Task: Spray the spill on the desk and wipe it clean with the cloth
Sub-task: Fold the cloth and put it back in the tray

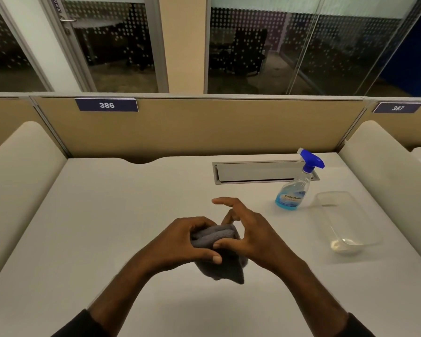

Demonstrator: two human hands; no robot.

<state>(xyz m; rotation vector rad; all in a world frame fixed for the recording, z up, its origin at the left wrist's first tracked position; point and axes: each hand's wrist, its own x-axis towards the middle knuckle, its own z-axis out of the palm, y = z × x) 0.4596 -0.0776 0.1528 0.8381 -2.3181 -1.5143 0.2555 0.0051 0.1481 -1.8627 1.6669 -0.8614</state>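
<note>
Both forearms converge mid-frame, left hand (190,242) curled in a closed grip, right hand (248,229) with fingers spread.

we have a single view, taken from a wide-angle camera worn on the person's head. it looks forward and down across the bench (107,215) from the near edge. both forearms enter from the bottom of the frame, and the hands sit close below the lens at centre. the view faces the partition (204,127) at the back of the bench, with glass walls (301,49) beyond it. straight edges bow near the borders.
</note>
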